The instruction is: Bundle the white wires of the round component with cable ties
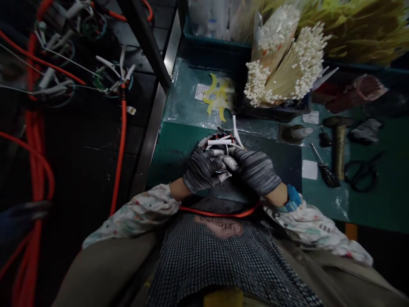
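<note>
both hands, left (202,169) and right (255,170), close their grip on the wire bundle (221,143), just before the ties (287,68).

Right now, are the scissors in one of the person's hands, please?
No, the scissors lie on the table to the right, while both hands grip a wire bundle.

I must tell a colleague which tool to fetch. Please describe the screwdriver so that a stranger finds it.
On the green worktable, look right of the gloved right hand. The black-handled metal screwdriver lies between a white paper square and a wooden-handled hammer; it is the thinnest tool there.
</note>
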Available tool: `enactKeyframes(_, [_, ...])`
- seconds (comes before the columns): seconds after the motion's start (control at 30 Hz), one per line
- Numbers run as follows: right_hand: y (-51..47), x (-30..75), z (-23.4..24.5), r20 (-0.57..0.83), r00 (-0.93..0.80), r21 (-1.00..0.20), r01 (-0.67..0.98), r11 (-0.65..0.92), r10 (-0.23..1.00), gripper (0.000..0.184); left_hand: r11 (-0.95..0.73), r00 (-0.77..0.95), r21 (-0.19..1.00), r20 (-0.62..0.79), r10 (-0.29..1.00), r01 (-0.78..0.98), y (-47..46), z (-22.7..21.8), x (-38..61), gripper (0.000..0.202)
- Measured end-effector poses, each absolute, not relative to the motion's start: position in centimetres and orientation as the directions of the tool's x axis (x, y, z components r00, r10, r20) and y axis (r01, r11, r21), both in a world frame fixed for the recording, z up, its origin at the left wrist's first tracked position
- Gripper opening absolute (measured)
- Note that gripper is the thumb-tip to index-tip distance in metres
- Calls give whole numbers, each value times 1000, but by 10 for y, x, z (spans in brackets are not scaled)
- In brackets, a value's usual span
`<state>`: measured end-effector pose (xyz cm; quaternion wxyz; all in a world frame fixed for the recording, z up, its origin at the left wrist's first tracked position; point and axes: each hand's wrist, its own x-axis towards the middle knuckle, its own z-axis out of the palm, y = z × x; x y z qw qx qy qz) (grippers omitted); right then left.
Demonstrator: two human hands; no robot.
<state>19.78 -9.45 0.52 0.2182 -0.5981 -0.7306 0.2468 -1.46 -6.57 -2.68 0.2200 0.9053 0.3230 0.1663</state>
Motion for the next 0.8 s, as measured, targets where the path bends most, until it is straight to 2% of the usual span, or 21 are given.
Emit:
enactKeyframes(0.07, [-89,196,11,2,-219,-670,724,164,976,25,-686,738,504,133,662,525,-65,-25,-14,16])
enactKeyframes(0.17, [-89,195,18,39,-134,-870,483,100,990,27,-702,741,509,171,649,497,-64,-23,-13,16])
enactKeyframes(0.27, [-92,201,25,-27,-155,-956,294,20,988,26,-702,752,515,154,641,492,-65,-21,-14,19])
enactKeyframes(0.37, [-93,209,29,-75,-224,-954,301,-5,972,18,-691,756,516,121,643,506,-65,-23,-15,22])
enactKeyframes(0.53, [-96,211,27,-24,-120,-934,356,21,993,10,-702,753,532,168,636,474,-64,-30,-16,19])
enactKeyframes(0.67, [-99,208,24,-9,-129,-929,369,40,992,9,-689,738,535,167,654,489,-65,-32,-17,19])
enactKeyframes(0.8, [-105,212,8,48,-277,-926,347,146,960,16,-681,738,542,153,657,493,-65,-30,-16,16])
